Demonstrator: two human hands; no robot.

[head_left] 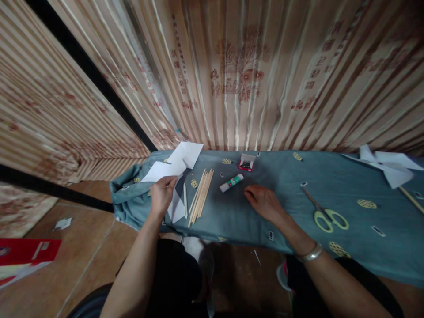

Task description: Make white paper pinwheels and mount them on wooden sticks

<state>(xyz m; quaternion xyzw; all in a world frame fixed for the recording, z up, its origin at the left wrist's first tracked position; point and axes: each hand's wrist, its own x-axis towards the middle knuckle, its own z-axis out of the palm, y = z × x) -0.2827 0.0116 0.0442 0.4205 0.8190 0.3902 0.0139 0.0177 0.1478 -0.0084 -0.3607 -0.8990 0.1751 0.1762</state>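
My left hand [162,194] is closed in a pinch on the edge of a piece of white paper [176,206] at the left end of the cloth. Other white paper [185,154] lies just beyond those fingers. Beside this hand are a white pencil-like stick [185,201] and a bundle of thin wooden sticks [201,196]. My right hand [261,201] rests low over the cloth with curled fingers; whatever they may hold is hidden. Near its fingertips lies a glue stick [231,183] with a green label. Behind that stands an opened small red box [247,163] with dark small pieces inside.
Scissors [326,216] with pale green handles lie right of my right hand. A white paper pinwheel [386,165] on a stick is at the far right. A blue-green patterned cloth [285,170] covers the narrow table. Curtains [238,66] hang behind; a red packet [28,254] is at lower left.
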